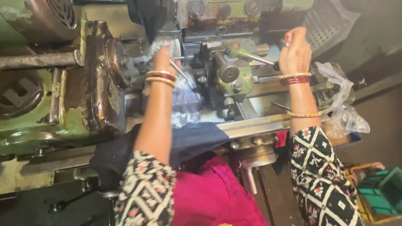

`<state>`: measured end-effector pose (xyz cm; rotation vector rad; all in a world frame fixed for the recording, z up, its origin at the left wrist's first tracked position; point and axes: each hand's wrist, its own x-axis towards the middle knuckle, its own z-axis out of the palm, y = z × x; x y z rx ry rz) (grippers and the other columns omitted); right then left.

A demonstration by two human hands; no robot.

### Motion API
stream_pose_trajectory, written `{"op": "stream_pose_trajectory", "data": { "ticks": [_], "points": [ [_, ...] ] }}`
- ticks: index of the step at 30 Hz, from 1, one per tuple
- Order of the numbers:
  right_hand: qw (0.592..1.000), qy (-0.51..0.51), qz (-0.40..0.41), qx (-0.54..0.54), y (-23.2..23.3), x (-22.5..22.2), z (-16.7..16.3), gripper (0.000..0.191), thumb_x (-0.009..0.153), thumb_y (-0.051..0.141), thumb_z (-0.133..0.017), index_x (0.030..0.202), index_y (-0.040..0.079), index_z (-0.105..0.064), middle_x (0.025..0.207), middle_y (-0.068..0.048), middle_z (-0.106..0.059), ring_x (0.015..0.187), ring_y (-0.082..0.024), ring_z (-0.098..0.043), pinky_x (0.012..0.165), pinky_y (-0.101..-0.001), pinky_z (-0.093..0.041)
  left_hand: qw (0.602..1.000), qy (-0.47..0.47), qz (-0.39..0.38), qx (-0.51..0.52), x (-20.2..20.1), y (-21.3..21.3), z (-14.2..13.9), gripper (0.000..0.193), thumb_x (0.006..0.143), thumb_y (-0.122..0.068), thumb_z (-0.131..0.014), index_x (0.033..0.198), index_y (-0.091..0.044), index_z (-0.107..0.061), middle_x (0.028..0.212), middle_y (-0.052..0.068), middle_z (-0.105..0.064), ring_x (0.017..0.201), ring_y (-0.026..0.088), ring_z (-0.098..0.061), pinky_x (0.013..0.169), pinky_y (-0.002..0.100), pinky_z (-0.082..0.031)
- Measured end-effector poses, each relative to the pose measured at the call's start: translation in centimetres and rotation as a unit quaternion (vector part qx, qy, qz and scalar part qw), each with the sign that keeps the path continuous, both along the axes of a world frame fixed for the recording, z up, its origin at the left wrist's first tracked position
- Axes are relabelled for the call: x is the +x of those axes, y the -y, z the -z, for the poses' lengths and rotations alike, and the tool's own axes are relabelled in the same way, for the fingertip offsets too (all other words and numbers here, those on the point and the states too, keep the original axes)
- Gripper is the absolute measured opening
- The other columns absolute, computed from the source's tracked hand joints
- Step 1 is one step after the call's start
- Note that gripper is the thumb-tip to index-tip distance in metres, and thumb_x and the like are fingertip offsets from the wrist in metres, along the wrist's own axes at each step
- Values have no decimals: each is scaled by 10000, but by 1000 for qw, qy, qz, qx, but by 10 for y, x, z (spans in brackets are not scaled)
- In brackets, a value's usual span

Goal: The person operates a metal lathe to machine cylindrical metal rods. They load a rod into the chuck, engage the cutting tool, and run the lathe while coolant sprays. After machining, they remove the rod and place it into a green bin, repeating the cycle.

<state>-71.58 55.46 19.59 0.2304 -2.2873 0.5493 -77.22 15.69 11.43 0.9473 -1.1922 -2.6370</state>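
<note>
Right hand clenched on lever handle of green lathe. Left hand at thin metal rod beside chuck; grip unclear. Oily steel bed, plastic bags, green crate on floor.

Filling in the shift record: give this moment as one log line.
left hand: at lathe chuck | right hand: on lever | plastic bags: right of carriage

A machine workshop is showing here: a worn, green-painted metal lathe with oily chuck, tool post and steel bed ways is filling the view, with plastic crates sitting on the floor beside it.
</note>
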Motion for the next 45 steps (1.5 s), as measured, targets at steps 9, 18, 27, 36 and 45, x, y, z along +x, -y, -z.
{"op": "stream_pose_trajectory", "data": {
  "ticks": [9, 18, 27, 36, 45],
  "points": [
    [989, 138, 35, 43, -15, -20, 84, 137, 1003, 71, -577, 1135, 106, -575, 1099, -251, -601, 939, -512, -609, 762, -624, -456, 972, 145, -117, -146, -21, -41, 35, 443, 869, -235, -485, 1130, 77, -662, 1204, 264, -641, 996, 392, -669, 888, 503, -576],
    [985, 167, 26, 40, -13, -21, 77, 233, 921, 20, -568, 1135, 107, -597, 1098, -260, -597, 938, -513, -616, 799, -617, -461, 960, 35, -219, -172, -48, -37, 54, 438, 831, -229, -551, 1053, 134, -655, 1097, 303, -699, 943, 394, -696, 872, 483, -520],
    [983, 177, 31, 29, -8, -17, 76, 103, 1043, 112, -557, 1129, 90, -609, 1093, -268, -599, 947, -514, -609, 801, -610, -457, 965, 0, -230, -128, -48, -32, 58, 412, 836, -247, -582, 1039, 106, -646, 1107, 269, -701, 954, 333, -668, 876, 458, -509],
    [982, 180, 29, 40, -10, -19, 75, 149, 995, 93, -560, 1134, 74, -610, 1109, -278, -595, 955, -522, -600, 812, -608, -456, 967, 41, -206, -145, -50, -32, 56, 450, 888, -277, -587, 1143, 91, -643, 1201, 270, -688, 1042, 366, -688, 945, 460, -508],
    [980, 194, 39, 35, -11, -19, 78, 124, 1042, 124, -547, 1138, 78, -609, 1089, -278, -594, 948, -520, -601, 809, -607, -452, 949, 4, -228, -220, -52, -33, 68, 406, 906, -273, -610, 1102, 75, -684, 1146, 231, -712, 1001, 331, -697, 906, 442, -514]
  ]
}}
